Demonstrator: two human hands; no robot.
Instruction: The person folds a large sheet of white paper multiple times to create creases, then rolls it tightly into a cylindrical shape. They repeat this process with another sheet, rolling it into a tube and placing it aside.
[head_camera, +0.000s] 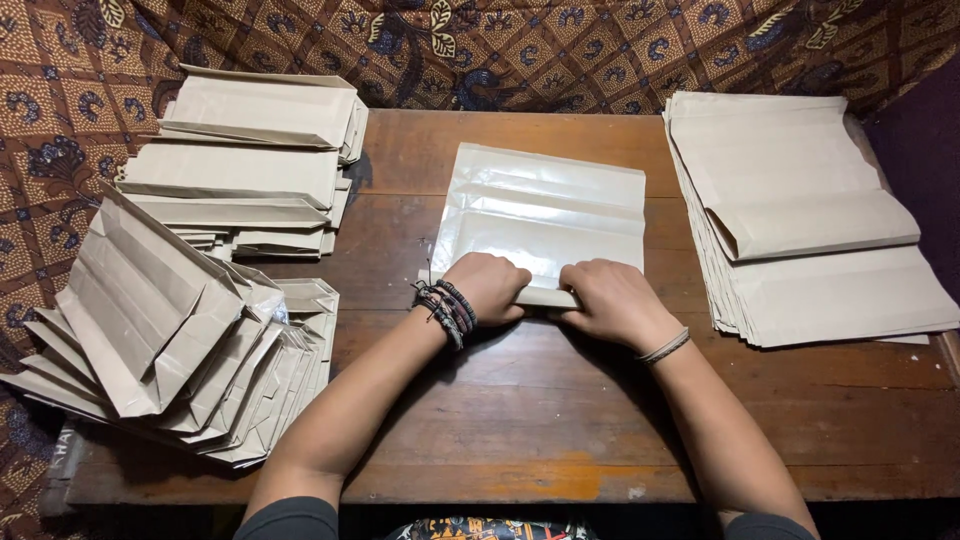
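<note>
A glossy pale paper sheet (540, 210) lies flat in the middle of a worn wooden table (560, 410), folded into long panels. My left hand (488, 288) and my right hand (612, 300) sit side by side on its near edge, fingers curled, pressing down a narrow folded strip (545, 296) of that edge. The left wrist carries dark bead bracelets, the right a thin cord band.
Folded beige paper bags are piled at the left (175, 340) and back left (250, 160). A stack of flat unfolded sheets (800, 230) lies at the right. A brown patterned cloth (520, 50) hangs behind and drapes the left side.
</note>
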